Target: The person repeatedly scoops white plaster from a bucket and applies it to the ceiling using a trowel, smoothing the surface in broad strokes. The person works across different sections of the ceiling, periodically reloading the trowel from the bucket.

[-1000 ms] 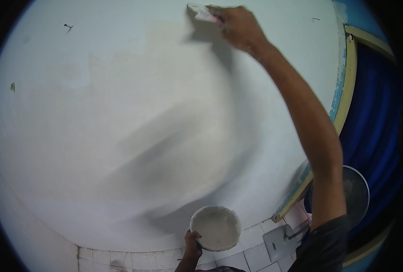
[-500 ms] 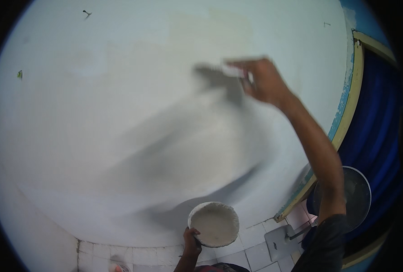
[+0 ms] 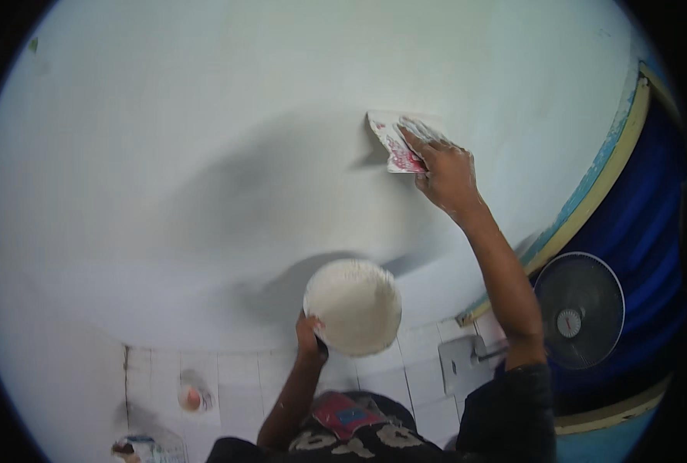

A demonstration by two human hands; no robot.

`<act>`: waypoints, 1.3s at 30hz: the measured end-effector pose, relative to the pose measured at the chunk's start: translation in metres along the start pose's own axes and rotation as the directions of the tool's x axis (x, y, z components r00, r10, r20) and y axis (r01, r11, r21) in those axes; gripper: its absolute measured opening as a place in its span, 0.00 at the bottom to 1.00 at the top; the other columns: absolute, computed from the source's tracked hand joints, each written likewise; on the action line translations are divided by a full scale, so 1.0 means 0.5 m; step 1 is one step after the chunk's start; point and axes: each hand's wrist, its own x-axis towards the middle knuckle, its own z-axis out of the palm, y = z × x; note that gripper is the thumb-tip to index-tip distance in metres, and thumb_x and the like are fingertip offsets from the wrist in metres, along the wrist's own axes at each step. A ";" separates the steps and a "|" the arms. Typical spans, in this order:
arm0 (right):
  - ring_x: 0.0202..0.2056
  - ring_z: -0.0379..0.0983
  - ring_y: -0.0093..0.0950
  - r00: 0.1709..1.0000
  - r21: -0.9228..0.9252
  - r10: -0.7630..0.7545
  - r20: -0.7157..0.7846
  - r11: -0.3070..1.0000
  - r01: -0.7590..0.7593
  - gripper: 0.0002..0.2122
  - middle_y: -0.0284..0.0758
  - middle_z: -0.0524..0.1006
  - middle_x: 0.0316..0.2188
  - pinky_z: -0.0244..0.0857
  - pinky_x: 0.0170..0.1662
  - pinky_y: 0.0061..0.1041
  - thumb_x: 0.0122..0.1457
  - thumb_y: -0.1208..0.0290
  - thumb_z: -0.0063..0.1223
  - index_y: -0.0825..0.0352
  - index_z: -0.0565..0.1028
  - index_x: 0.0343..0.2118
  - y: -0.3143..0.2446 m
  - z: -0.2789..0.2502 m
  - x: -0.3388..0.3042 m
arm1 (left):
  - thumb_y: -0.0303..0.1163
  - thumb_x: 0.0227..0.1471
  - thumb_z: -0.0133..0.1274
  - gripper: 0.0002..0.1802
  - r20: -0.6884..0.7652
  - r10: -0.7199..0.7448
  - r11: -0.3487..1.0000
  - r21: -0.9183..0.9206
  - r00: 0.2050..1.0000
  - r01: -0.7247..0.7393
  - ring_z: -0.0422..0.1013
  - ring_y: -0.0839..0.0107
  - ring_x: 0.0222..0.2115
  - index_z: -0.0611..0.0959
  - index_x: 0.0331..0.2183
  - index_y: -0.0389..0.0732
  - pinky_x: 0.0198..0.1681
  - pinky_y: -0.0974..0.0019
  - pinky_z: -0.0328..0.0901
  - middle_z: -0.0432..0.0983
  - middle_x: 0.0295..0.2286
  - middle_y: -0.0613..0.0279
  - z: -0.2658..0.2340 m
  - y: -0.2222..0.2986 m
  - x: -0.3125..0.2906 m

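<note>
My left hand grips the rim of a round bowl, its inside coated with pale off-white putty, held low in front of the wall. Higher up and to the right, my right hand is closed on a flat putty spreader, white with pink-red patches and smeared with putty. The spreader is at the white wall, and its left edge seems to stand a little off the surface. White smears cover the right fingers. My left fingertips behind the bowl are hidden.
A round standing fan with its grey square base is at the right, before a blue curtain in a yellowish door frame. A small container stands on the white tiled floor at lower left.
My right hand has turned, so the spreader now shows its broad face and sits slightly lower in the picture. The view has tilted down; the bowl appears higher and more floor shows.
</note>
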 end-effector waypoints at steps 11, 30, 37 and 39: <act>0.32 0.75 0.50 0.893 0.491 0.135 0.430 0.795 -0.357 0.15 0.50 0.78 0.28 0.70 0.39 0.40 0.43 0.78 0.53 0.71 0.77 0.37 -0.228 0.175 -0.360 | 0.34 0.34 0.45 0.31 -0.028 -0.027 0.995 0.097 0.999 0.029 0.74 0.57 0.39 0.75 0.45 0.34 0.45 0.57 0.69 0.75 0.38 0.52 -0.046 -0.009 -0.008; 0.38 0.74 0.51 0.699 0.488 0.067 0.712 0.668 -0.562 0.20 0.52 0.77 0.32 0.67 0.43 0.46 0.43 0.79 0.54 0.71 0.72 0.44 -0.222 0.358 -0.407 | 0.26 0.29 0.44 0.38 -0.186 -0.117 0.993 -0.057 0.976 0.108 0.72 0.60 0.38 0.69 0.51 0.39 0.42 0.60 0.71 0.72 0.38 0.54 -0.112 -0.056 0.015; 0.37 0.74 0.50 0.770 0.418 0.114 0.628 0.784 -0.458 0.18 0.49 0.77 0.32 0.68 0.40 0.45 0.44 0.78 0.53 0.70 0.73 0.42 -0.229 0.341 -0.386 | 0.26 0.29 0.44 0.38 -0.210 -0.027 0.999 -0.050 0.977 0.017 0.72 0.60 0.37 0.69 0.51 0.39 0.43 0.60 0.71 0.71 0.38 0.55 -0.115 -0.070 0.021; 0.39 0.74 0.49 0.667 0.333 0.036 0.744 0.846 -0.417 0.19 0.48 0.78 0.34 0.67 0.42 0.46 0.47 0.75 0.54 0.69 0.73 0.45 -0.250 0.350 -0.380 | 0.27 0.30 0.44 0.38 -0.168 -0.004 0.999 -0.045 0.986 -0.003 0.71 0.60 0.38 0.69 0.51 0.39 0.43 0.60 0.70 0.71 0.38 0.54 -0.119 -0.069 0.026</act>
